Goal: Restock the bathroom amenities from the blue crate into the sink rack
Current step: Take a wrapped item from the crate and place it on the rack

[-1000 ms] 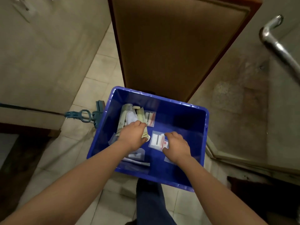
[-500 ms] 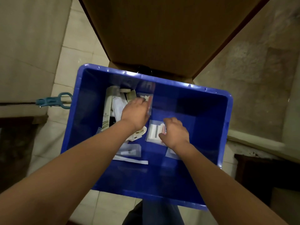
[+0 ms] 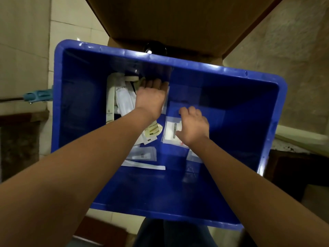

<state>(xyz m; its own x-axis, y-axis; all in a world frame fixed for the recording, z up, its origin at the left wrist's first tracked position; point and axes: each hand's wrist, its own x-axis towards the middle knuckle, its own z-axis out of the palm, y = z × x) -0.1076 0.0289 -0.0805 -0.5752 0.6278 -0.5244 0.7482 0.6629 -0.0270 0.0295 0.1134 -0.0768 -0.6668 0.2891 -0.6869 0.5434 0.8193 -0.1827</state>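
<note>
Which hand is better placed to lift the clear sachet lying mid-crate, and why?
Right. The right hand already rests on the clear sachet on the blue crate floor. The left hand is further back, reaching among the pale tubes by the far wall.

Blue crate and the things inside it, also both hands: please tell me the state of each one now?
blue crate: open top, partly filled
left hand: palm down, reaching among the packets, grip hidden
right hand: fingers curled on the clear sachet, grip unclear
clear sachet: flat on the crate floor, sealed
white packets: piled at the far left, leaning
</note>
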